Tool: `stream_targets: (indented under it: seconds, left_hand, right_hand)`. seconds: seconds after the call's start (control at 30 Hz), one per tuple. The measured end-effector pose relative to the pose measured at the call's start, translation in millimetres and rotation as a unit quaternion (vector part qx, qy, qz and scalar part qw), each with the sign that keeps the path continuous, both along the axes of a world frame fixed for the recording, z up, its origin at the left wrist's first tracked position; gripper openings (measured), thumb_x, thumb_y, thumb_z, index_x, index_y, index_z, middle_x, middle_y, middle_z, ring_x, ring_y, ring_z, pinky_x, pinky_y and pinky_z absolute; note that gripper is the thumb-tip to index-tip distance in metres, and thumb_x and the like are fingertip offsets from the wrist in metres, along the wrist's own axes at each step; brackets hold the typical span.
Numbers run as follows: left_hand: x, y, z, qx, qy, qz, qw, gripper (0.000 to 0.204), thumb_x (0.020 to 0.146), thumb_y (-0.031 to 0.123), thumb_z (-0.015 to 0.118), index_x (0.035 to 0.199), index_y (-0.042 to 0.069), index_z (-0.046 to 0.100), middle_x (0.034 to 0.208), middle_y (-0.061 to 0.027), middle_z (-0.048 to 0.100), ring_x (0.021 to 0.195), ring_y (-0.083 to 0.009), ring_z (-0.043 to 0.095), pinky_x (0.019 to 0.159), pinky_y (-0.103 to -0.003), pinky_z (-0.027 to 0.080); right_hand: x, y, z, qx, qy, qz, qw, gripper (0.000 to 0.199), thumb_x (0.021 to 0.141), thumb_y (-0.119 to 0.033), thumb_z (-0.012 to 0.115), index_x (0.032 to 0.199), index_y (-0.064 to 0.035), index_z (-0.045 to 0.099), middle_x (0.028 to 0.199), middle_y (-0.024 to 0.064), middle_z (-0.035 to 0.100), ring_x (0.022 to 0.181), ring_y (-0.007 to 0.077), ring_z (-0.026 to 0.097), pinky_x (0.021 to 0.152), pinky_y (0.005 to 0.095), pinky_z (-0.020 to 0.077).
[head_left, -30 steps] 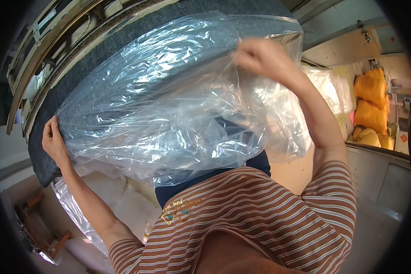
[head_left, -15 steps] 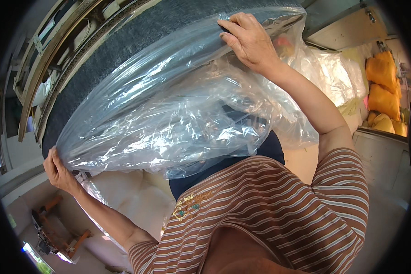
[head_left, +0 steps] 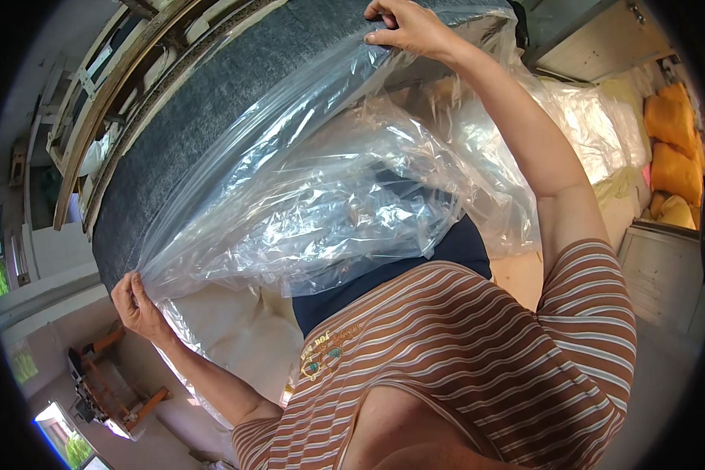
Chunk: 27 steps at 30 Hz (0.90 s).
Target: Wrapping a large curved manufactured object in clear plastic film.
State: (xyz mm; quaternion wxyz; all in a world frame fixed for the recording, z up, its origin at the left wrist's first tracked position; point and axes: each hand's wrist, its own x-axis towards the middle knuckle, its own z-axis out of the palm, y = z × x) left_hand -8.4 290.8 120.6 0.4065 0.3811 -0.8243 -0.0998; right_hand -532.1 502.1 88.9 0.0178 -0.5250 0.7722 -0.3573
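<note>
A large clear plastic sheet (head_left: 345,211) hangs crumpled in front of my body, its upper edge drawn taut between my two hands. At the left, my left hand (head_left: 139,307) is closed on one corner of it, low beside the end of the dark grey fabric-covered surface (head_left: 180,137). My right hand (head_left: 411,30), up at the far side, holds the sheet's edge between thumb and curled fingers, close to that surface. Part of the sheet lies against the grey surface, which curves across the view because of the lens.
Wooden and metal framework (head_left: 94,117) runs along the far left behind the grey surface. Orange bundles (head_left: 672,145) are stacked at the right, beside more shiny plastic-wrapped material (head_left: 583,125). An orange-and-black apparatus (head_left: 110,384) stands at the lower left.
My right hand has moved farther away and slightly left, drawing the sheet's edge along. My left hand appears a little farther right and lower; the whole view has also shifted somewhat.
</note>
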Motion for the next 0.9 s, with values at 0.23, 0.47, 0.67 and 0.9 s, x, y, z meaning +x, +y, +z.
stream_targets:
  seconds: [0.23, 0.47, 0.67, 0.9]
  left_hand:
    - [5, 4, -8, 0.090, 0.128, 0.035, 0.987, 0.010, 0.086, 0.010, 0.060, 0.092, 0.002, 0.061, 0.087, -0.0017, 0.057, 0.081, -0.0104, 0.052, 0.074, -0.023, 0.042]
    - [-75, -63, 18, 0.028, 0.340, 0.054, 0.939, 0.015, 0.091, 0.015, 0.053, 0.098, 0.004, 0.059, 0.085, -0.0011, 0.057, 0.076, -0.0100, 0.051, 0.069, -0.024, 0.042]
    - [-122, -181, -68, 0.150, 0.284, 0.055, 0.945, 0.017, 0.082, 0.016, 0.066, 0.091, 0.001, 0.068, 0.084, -0.0018, 0.065, 0.076, -0.0083, 0.055, 0.072, -0.022, 0.044]
    - [-158, -224, -66, 0.151, 0.273, 0.091, 0.946, 0.023, 0.076, 0.019, 0.071, 0.090, 0.001, 0.070, 0.082, -0.0042, 0.067, 0.075, -0.0108, 0.058, 0.071, -0.023, 0.045]
  right_hand:
    - [0, -19, 25, 0.134, -0.235, 0.019, 0.963, 0.014, 0.073, -0.015, 0.067, 0.079, -0.0026, 0.063, 0.063, 0.0066, 0.061, 0.064, 0.0131, 0.059, 0.053, 0.0287, 0.0450]
    - [-21, -80, 59, -0.322, -0.324, 0.017, 0.889, 0.011, 0.083, -0.016, 0.056, 0.084, -0.0051, 0.058, 0.072, 0.0015, 0.056, 0.068, 0.0114, 0.053, 0.062, 0.0263, 0.0426]
    - [-68, -130, -32, -0.258, -0.075, -0.218, 0.938, 0.019, 0.079, -0.023, 0.060, 0.082, -0.0042, 0.060, 0.067, 0.0113, 0.061, 0.065, 0.0184, 0.059, 0.061, 0.0316, 0.0459]
    - [-95, -145, -34, -0.161, -0.009, -0.207, 0.965, 0.025, 0.075, -0.024, 0.063, 0.086, -0.0024, 0.063, 0.081, 0.0155, 0.059, 0.080, 0.0271, 0.058, 0.073, 0.0341, 0.0442]
